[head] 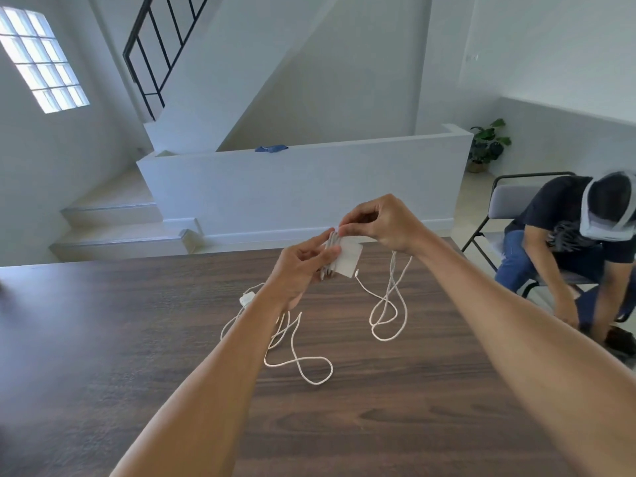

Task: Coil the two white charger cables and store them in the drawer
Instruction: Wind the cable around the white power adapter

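Dark wood table (137, 339), both arms outstretched, left hand (303, 266) gripping charger (347, 258), right hand (375, 223) fingers pinching its cable (389, 304)

A dark wood-grain table (137, 339). Loose loops of white charger cable (299, 359) lie on it, with a small white plug (246, 299) near its middle.

At frame centre we see one white charger cable (387, 309) partly wound around its white adapter (348, 258), raised off the bench, its loose loops hanging. Lower left of it, the second cable (297, 356) lies uncoiled beside its plug (246, 299).
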